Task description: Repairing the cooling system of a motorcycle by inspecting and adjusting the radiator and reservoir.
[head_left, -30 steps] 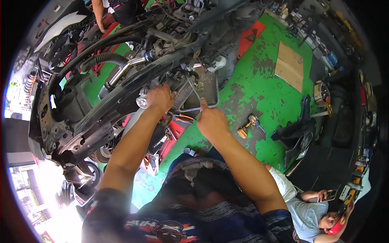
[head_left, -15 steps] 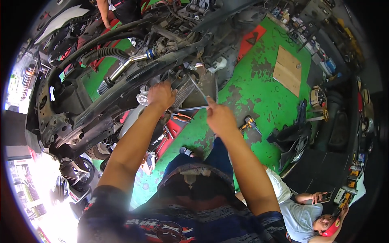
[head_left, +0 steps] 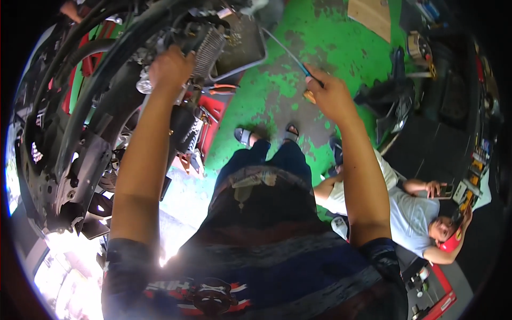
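Head view: right hand (head_left: 329,92) clamped round a long thin screwdriver (head_left: 290,53) above green floor (head_left: 266,98), tip near tray (head_left: 239,71) rim, contact unclear. Left hand (head_left: 172,69), well apart, beside finned metal part (head_left: 209,52); fingertips blurred, grip can't be told. Yellow item (head_left: 309,96) mostly hidden behind right hand.

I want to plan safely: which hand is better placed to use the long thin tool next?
Probably the right hand: it holds the long thin tool. The left hand is beside the ribbed metal part, well apart from the tool.
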{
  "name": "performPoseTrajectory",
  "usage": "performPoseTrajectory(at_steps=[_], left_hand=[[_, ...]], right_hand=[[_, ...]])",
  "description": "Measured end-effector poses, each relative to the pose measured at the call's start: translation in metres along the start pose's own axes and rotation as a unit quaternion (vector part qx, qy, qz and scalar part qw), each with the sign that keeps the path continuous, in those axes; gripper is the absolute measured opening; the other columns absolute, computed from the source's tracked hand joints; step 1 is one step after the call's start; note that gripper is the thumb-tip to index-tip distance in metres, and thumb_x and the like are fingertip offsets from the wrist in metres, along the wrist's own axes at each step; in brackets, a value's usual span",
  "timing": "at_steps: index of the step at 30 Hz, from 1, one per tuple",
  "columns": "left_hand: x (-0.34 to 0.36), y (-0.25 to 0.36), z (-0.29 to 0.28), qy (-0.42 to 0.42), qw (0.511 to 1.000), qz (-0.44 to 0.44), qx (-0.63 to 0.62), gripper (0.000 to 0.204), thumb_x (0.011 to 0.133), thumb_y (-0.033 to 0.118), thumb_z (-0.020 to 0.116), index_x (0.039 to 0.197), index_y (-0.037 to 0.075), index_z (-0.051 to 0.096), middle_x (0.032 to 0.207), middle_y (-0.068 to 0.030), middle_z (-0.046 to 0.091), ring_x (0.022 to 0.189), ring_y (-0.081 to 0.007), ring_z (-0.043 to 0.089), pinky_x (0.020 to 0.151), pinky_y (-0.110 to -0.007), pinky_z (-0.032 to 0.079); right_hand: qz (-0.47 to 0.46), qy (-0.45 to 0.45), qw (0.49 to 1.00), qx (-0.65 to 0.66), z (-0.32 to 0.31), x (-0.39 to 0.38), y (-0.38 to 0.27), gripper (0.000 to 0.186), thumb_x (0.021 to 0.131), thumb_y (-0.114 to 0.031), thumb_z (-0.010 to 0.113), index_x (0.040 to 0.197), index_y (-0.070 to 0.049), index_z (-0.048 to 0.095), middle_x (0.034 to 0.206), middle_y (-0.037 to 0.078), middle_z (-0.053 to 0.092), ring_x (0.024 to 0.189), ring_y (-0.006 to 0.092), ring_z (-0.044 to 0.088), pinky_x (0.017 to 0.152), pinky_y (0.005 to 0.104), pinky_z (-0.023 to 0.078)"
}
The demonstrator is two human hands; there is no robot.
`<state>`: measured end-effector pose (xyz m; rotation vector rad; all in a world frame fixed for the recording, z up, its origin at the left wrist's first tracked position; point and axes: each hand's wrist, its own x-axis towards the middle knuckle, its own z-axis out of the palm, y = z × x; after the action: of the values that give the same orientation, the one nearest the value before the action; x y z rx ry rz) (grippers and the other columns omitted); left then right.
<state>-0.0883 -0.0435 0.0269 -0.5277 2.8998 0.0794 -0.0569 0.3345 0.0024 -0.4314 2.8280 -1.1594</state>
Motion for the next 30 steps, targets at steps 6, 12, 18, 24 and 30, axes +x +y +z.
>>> performPoseTrajectory(at_steps=[6, 12, 18, 24, 30], left_hand=[[0.001, 0.0, 0.003, 0.011, 1.0, -0.014, 0.016, 0.053, 0.09, 0.052, 0.061, 0.12, 0.008, 0.065, 0.116, -0.0241, 0.07, 0.112, -0.0411, 0.067, 0.096, -0.05, 0.052], [0.002, 0.004, 0.003, 0.026, 1.0, -0.013, -0.006, 0.052, 0.089, 0.05, 0.065, 0.119, 0.008, 0.065, 0.114, -0.0239, 0.07, 0.11, -0.0435, 0.066, 0.093, -0.053, 0.051], [-0.002, -0.001, 0.005, 0.041, 0.999, -0.012, -0.006, 0.052, 0.086, 0.048, 0.069, 0.117, 0.006, 0.066, 0.112, -0.0261, 0.07, 0.107, -0.0444, 0.067, 0.092, -0.053, 0.052], [-0.004, 0.012, -0.002, 0.053, 0.998, -0.007, 0.021, 0.053, 0.085, 0.048, 0.071, 0.116, 0.005, 0.064, 0.113, -0.0233, 0.07, 0.109, -0.0419, 0.065, 0.091, -0.052, 0.052], [-0.02, 0.014, -0.001, 0.128, 0.989, 0.002, 0.077, 0.063, 0.073, 0.046, 0.083, 0.116, 0.006, 0.059, 0.124, -0.0162, 0.062, 0.113, -0.0394, 0.06, 0.089, -0.051, 0.051]], right_hand=[[0.201, -0.034, 0.979, 0.02, -0.019, -0.046, 0.013, 0.042, 0.098, -0.025, 0.064, 0.139, -0.013, 0.062, 0.071, 0.006, 0.058, 0.067, 0.0135, 0.059, 0.067, 0.033, 0.051], [0.25, -0.009, 0.964, 0.088, 0.003, -0.099, 0.07, 0.045, 0.098, -0.02, 0.064, 0.142, -0.011, 0.06, 0.068, 0.0, 0.055, 0.056, 0.0086, 0.052, 0.054, 0.0283, 0.045], [0.338, -0.113, 0.909, 0.217, 0.036, -0.079, 0.047, 0.051, 0.094, -0.023, 0.061, 0.143, -0.008, 0.056, 0.087, 0.013, 0.071, 0.081, 0.017, 0.066, 0.073, 0.0386, 0.052], [0.19, -0.121, 0.949, 0.221, 0.086, -0.021, 0.062, 0.04, 0.095, -0.015, 0.061, 0.134, -0.006, 0.061, 0.069, 0.001, 0.057, 0.054, 0.0109, 0.057, 0.052, 0.0302, 0.049], [0.18, -0.172, 0.942, 0.226, 0.095, 0.033, 0.078, 0.03, 0.093, -0.019, 0.06, 0.118, -0.002, 0.062, 0.075, 0.015, 0.063, 0.065, 0.03, 0.063, 0.06, 0.042, 0.05]])
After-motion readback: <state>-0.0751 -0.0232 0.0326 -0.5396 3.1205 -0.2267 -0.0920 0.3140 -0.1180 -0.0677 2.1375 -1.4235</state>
